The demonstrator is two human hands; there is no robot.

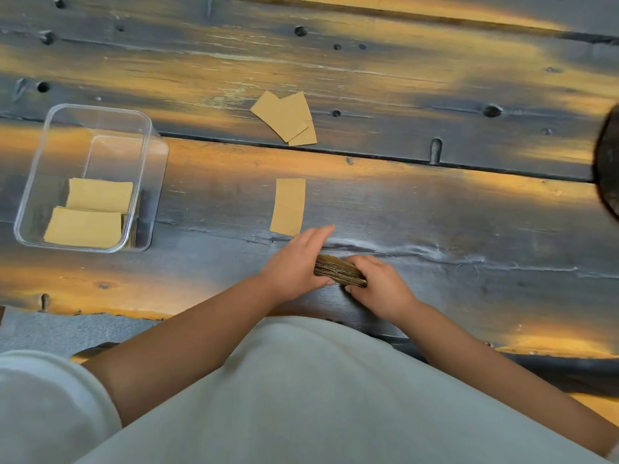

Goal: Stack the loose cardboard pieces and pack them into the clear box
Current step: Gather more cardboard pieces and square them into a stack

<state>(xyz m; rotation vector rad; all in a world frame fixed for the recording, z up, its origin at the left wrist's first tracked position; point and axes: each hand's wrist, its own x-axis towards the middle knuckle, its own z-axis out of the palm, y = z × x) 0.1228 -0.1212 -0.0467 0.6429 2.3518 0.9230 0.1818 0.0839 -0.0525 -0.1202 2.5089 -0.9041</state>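
A stack of brown cardboard pieces (338,271) stands on edge on the wooden table, between my two hands. My left hand (298,259) lies flat against its left face with straight fingers. My right hand (378,283) grips the stack from the right, fingers curled over its top and thumb under its near corner. Two loose pieces (288,206) lie overlapped just beyond my left hand. A fan of a few pieces (288,117) lies farther back. The clear box (147,155) sits at the left with two stacks of pieces (90,212) inside.
The dark, worn wooden table (435,212) has knots and cracks between planks; its near edge runs just in front of my body. A dark rounded object (609,162) juts in at the right edge. Grey floor shows at the lower left.
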